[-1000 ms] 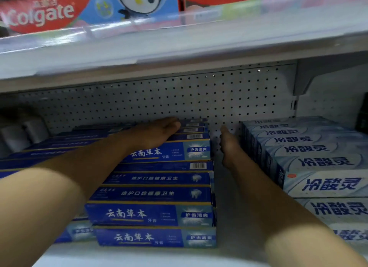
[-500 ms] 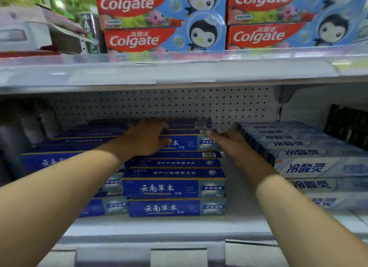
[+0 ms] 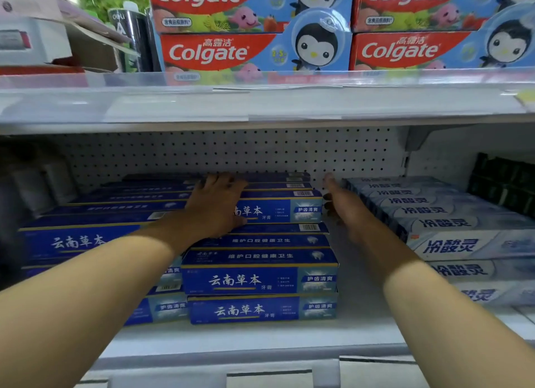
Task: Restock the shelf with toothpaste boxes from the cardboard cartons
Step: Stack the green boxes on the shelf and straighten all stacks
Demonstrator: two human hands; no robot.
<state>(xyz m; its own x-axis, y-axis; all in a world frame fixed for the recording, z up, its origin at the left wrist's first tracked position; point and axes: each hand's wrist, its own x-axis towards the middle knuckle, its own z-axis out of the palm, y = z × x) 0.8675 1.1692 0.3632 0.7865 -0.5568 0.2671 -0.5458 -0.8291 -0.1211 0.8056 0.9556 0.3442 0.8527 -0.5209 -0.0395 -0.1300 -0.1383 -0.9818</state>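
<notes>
A person's left hand (image 3: 215,204), fingers spread, now presses flat on the top blue toothpaste boxes (image 3: 260,280), while the right hand (image 3: 343,202), drawn back from the stack's end, hovers open and empty beside it, suggesting the stack is squared on the shelf (image 3: 260,337).

Stacked dark-blue toothpaste boxes (image 3: 260,277) sit mid-shelf on the white metal shelf (image 3: 260,337), pale grey-white toothpaste boxes (image 3: 451,228) to their right, red Colgate cartons (image 3: 249,52) on the shelf above
</notes>
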